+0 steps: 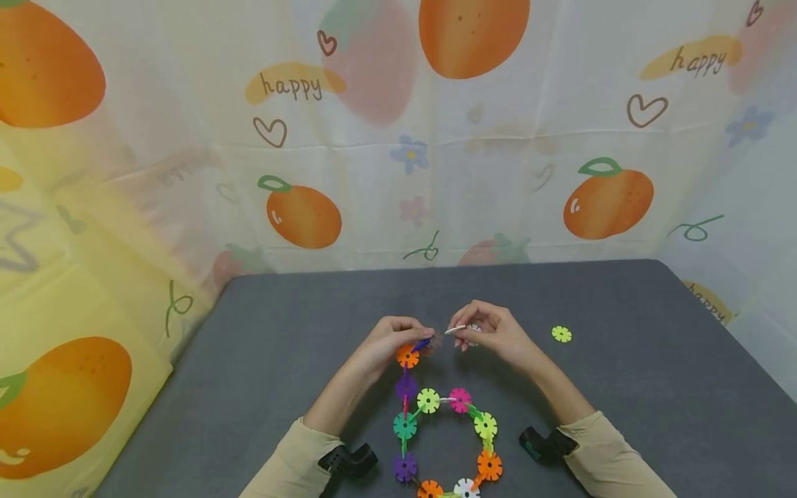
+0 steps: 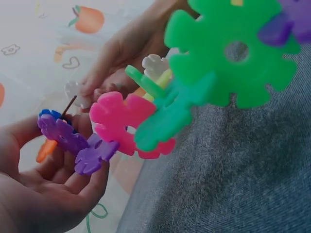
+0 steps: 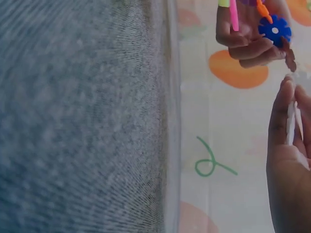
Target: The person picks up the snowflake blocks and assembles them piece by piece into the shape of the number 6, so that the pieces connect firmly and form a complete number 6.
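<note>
My left hand pinches a blue notched plastic disc near the end of a chain of interlocking snowflake discs. A brown disc is fitted to the blue one. Beside the hand are an orange disc and a purple disc, joined down to a multicoloured ring of discs whose near edge runs out of the head view. My right hand pinches a white disc edge-on, close to the brown disc but apart from it. A second white disc shows at that hand, partly hidden by its fingers.
A loose yellow-green disc lies on the dark grey table, right of the right hand. Dark wrist devices sit at both cuffs. A fruit-printed cloth hangs behind the table and along its sides.
</note>
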`<action>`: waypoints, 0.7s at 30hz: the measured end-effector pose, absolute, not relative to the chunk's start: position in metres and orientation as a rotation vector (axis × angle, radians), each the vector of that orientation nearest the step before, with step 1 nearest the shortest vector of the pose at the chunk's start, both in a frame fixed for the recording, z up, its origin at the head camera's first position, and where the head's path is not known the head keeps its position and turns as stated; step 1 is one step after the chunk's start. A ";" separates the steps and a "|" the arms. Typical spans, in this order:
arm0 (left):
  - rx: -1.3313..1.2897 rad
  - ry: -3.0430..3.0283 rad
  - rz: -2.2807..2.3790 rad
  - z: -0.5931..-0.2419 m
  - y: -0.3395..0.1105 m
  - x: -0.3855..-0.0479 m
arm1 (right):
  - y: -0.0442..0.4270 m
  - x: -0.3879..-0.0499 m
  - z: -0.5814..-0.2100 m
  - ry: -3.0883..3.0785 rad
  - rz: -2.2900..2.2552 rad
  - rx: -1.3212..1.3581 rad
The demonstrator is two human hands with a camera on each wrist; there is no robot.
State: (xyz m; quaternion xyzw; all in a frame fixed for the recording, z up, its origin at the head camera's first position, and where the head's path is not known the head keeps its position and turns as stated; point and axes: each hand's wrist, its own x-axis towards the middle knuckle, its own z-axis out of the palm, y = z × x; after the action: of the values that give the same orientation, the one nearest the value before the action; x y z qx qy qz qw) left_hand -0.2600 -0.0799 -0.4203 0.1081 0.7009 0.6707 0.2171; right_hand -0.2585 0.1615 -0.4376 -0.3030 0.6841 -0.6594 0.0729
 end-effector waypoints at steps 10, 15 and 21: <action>0.454 2.077 1.836 -0.413 -0.080 -0.256 | 0.166 -0.257 -0.432 2.022 -2.002 -0.978; 0.424 2.075 1.816 -0.411 -0.079 -0.256 | 0.165 -0.256 -0.430 2.018 -2.015 -0.936; 0.361 2.055 1.807 -0.413 -0.079 -0.256 | 0.164 -0.254 -0.430 2.003 -2.001 -0.922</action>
State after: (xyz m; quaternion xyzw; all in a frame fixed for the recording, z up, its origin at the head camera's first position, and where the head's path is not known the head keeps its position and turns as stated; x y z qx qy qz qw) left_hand -0.2564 -0.0788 -0.4129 0.1286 0.7310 0.6428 0.1895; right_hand -0.2537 0.1637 -0.4295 -0.3087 0.6704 -0.6697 0.0820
